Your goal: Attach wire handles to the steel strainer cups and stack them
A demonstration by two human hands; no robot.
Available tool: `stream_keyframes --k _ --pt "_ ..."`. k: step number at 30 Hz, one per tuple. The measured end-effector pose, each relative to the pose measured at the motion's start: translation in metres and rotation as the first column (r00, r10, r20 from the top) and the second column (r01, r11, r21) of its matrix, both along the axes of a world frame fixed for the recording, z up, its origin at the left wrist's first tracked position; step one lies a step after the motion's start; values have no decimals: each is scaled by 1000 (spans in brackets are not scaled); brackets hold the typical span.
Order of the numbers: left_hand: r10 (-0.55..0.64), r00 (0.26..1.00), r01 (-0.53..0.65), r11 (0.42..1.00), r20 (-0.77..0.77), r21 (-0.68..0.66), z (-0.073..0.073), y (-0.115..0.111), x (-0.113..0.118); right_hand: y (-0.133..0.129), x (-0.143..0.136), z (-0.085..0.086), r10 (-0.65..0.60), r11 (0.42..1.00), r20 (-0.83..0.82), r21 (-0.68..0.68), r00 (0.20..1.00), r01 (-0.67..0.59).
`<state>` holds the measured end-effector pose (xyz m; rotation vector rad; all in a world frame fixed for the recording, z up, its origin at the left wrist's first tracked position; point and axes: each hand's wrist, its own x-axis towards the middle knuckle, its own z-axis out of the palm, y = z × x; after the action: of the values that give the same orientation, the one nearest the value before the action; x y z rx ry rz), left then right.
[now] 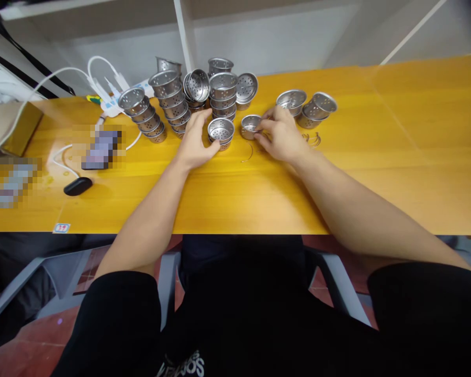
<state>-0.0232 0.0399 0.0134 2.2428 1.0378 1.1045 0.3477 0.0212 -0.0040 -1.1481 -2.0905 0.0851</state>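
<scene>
On the yellow wooden table [243, 204], roomy along its near edge, the right hand [256, 131] is pinching a mouth-up, perforated silver metal cup [249, 129], the open left hand [196, 141] framing an upright cup stack [221, 137].

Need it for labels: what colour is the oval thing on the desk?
Black, in the head view.

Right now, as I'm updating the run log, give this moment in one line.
left grip: at short cup stack; right grip: at single cup; tall stacks: behind
</scene>
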Motion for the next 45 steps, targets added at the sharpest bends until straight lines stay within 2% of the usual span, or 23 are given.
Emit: stream_keyframes --k 3,6,9,14,22,27,30,33,36,41,45 --pt "-6 1000 7 997 -4 74 14 -12 6 -22 -9 29 52 998 21 -35 998 -51" --pt "-44 998 47 995 -36 86 25 -27 17 -53 -27 57 113 990 17 -90 993 -111" --pt "-95 993 98 994 -63 50 30 -38 28 -75 -50 68 168 982 -7 -88 986 -168" --pt "-118 991 118 993 -64 -5 31 -42 35 -78 -66 59 250 965 -4 -85 968 -249" --pt "-160 980 167 984 -115 53 30 -38 32 -65 -51 52 227 973 84 -59 970 -223" --pt "-133 990 135 990 -48 34 27 -33 34 -66 -49 58 197 979 -5 -56 980 -197" --pt "-111 993 112 994 -45 11 30 -35 36 -69 -50 63 188 979 -38 -68 981 -190" --pt "-116 991 119 992 -61 44 30 -37 37 -70 -49 62 173 981 -72 -81 982 -179" --pt "-129 988 138 983 -80 117 22 -32 36 -65 -48 56 191 976 -135 -78 972 -203" --pt "-152 983 173 953 -101 247 3 -13 34 -53 -48 44 240 960 -354 -53 904 -276" --pt "-173 976 204 936 -130 286 0 -6 34 -49 -48 43 242 961 -391 -34 888 -276"
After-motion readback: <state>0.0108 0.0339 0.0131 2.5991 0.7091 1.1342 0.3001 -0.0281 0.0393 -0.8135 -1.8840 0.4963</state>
